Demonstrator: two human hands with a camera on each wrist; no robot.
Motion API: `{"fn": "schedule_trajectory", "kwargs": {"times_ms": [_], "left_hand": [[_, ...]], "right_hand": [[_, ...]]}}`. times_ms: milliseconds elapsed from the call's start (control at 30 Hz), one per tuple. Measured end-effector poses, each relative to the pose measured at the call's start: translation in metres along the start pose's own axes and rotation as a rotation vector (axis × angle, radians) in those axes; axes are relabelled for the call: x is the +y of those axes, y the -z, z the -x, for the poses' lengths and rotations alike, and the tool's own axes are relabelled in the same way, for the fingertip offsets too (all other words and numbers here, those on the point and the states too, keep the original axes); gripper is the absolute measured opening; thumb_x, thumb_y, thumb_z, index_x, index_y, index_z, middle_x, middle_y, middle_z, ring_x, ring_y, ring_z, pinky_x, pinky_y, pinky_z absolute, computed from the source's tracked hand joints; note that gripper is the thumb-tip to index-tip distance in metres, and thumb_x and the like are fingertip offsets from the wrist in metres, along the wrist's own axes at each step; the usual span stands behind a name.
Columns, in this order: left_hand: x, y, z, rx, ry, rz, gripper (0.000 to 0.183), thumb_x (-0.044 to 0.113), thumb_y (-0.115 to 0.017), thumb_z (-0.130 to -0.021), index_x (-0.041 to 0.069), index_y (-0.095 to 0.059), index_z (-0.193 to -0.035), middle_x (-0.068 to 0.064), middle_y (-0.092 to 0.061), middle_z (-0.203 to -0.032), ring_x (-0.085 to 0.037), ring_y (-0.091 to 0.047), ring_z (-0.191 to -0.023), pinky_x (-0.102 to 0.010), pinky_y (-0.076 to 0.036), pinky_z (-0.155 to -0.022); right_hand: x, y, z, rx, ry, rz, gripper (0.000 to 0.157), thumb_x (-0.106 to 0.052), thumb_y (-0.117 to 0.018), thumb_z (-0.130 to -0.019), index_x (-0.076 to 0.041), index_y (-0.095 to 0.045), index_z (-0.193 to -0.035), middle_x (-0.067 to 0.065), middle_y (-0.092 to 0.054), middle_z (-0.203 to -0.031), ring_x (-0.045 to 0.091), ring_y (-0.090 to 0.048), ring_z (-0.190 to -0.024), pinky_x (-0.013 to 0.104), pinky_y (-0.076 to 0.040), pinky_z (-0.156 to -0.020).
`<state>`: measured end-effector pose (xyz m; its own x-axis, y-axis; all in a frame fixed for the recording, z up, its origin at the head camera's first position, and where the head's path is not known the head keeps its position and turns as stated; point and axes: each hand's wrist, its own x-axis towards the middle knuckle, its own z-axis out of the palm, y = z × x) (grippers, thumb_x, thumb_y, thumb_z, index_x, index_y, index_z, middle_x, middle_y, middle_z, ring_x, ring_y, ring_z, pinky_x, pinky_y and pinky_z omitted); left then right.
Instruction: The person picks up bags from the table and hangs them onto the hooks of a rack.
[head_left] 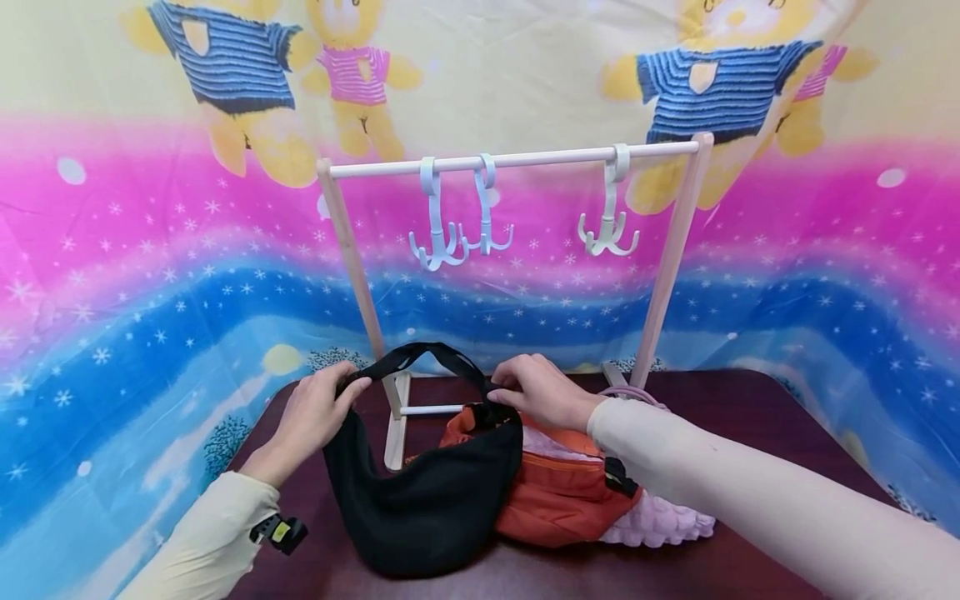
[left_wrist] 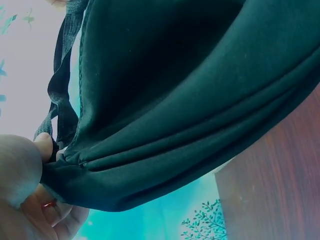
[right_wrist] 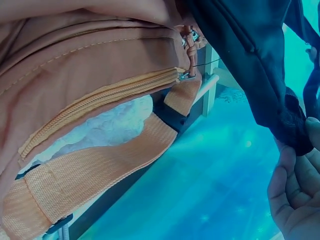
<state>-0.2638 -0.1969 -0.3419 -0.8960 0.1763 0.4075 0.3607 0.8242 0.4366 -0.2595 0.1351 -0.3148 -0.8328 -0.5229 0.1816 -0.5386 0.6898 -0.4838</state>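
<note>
Through the head view I have the black bag (head_left: 427, 508) held up over the table (head_left: 750, 408), in front of the rack (head_left: 525, 158), with its right side overlapping the orange-red bag (head_left: 558, 500). My left hand (head_left: 311, 408) pinches the black bag's left end where the strap (head_left: 442, 354) joins it, thumb laid over the fabric; my right hand (head_left: 543, 392) pinches the opposite end, and the left wrist view shows the strap slightly twisted. I take the step in hand to be handling the bag by its two ends, so that the strap arches into an open loop between the hands. The next move, as I judge it, calls for an even lift from both ends, the loop kept spread and the bag's body swung free of its orange-red neighbour and the pink textured item (head_left: 660, 521) beneath that one. (From this seat I cannot tell whether the black bag's underside touches the tabletop.) The white hooks (head_left: 435, 237) hang from the rail above and beyond the hands, so any reach that way would need height, with the strap leading and the slack body trailing below.
</note>
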Motion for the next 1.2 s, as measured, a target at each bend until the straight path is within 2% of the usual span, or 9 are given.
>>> {"fn": "schedule_trajectory", "kwargs": {"times_ms": [767,1200], "left_hand": [[0.0023,0.0040,0.0000,0.049,0.001,0.026,0.017,0.026,-0.058,-0.104,0.011,-0.064,-0.100,-0.006,-0.060,-0.075,-0.018,-0.045,-0.059,-0.032,-0.035,-0.057],[0.0019,0.0070,-0.0003,0.076,-0.003,0.034,0.016,0.023,-0.056,-0.105,0.011,-0.061,-0.096,-0.004,-0.060,-0.073,-0.017,-0.045,-0.057,-0.030,-0.035,-0.055]], "right_hand": [[-0.0057,0.0037,-0.0005,0.032,0.014,-0.028,0.017,-0.022,-0.067,-0.099,-0.012,-0.075,-0.110,-0.003,-0.075,-0.095,0.006,-0.068,-0.086,0.030,-0.057,-0.081],[-0.0074,0.0085,-0.0039,0.046,0.019,-0.051,0.015,-0.021,-0.066,-0.099,-0.013,-0.075,-0.108,-0.003,-0.076,-0.093,0.005,-0.069,-0.083,0.030,-0.057,-0.080]]}}
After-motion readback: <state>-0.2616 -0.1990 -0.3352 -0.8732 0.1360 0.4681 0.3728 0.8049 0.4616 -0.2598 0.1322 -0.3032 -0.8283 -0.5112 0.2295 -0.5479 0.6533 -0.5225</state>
